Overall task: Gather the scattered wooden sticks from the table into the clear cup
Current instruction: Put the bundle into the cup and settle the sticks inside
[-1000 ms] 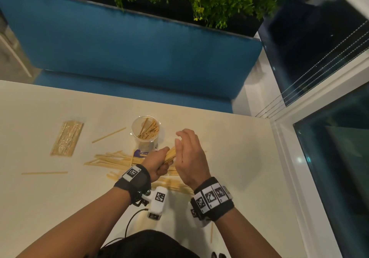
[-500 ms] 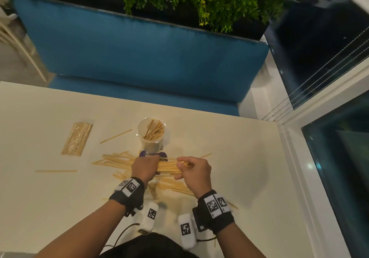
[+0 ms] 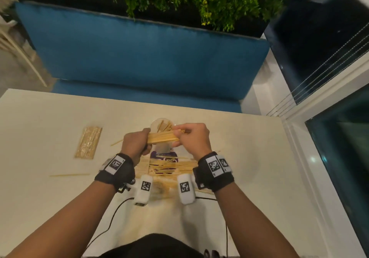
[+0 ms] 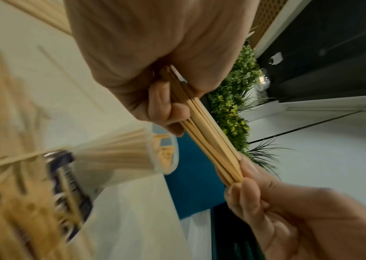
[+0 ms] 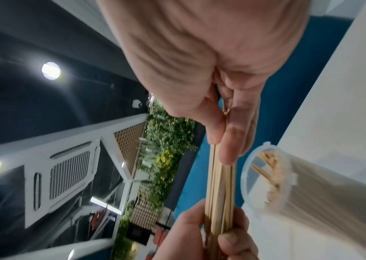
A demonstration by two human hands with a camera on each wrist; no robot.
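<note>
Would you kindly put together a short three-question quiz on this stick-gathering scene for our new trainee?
1. True or false: the bundle of sticks is gripped by the left hand only.
2. Where does the clear cup stand relative to the held bundle in the head view? A) on the far side B) to the right of the right hand C) on the blue bench
3. Fill in: loose sticks still lie on the ____.

Key: 1 false, both hands hold it; 2 A; 3 table.
</note>
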